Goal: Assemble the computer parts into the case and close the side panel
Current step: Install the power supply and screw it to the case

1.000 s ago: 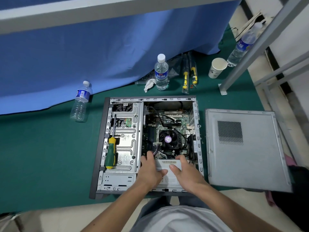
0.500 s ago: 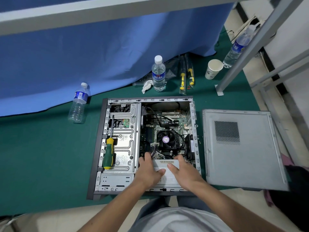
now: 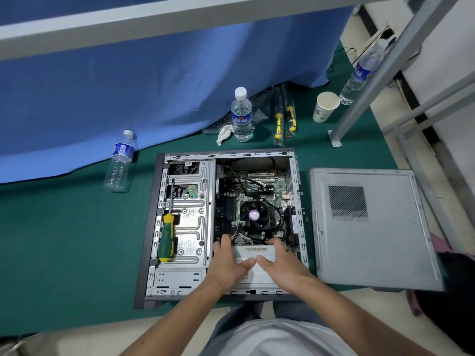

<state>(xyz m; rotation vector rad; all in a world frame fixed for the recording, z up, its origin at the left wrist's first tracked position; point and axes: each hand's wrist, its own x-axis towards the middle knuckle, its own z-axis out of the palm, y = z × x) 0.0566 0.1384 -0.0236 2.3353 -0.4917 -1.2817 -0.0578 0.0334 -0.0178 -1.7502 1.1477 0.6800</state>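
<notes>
An open computer case point(image 3: 154, 227) lies flat on the green mat, with a motherboard and its CPU fan point(image 3: 254, 215) showing inside. A grey power supply point(image 3: 253, 253) sits in the case's near right corner. My left hand point(image 3: 228, 263) grips its left side and my right hand point(image 3: 279, 268) grips its right side, thumbs on top. The grey side panel point(image 3: 372, 235) lies flat to the right of the case. A green and yellow screwdriver point(image 3: 166, 235) rests on the drive cage at the left.
Water bottles stand at the back middle point(image 3: 241, 115) and back right point(image 3: 361, 73); a third point(image 3: 119, 163) lies left of the case. A paper cup point(image 3: 324, 106), bagged yellow tools point(image 3: 284, 119) and a grey metal frame leg point(image 3: 365, 88) are behind. Blue cloth point(image 3: 128, 86) hangs behind.
Both hands stay on the power supply in the same corner. The view has shifted slightly, so the case sits a little further left in the picture.
</notes>
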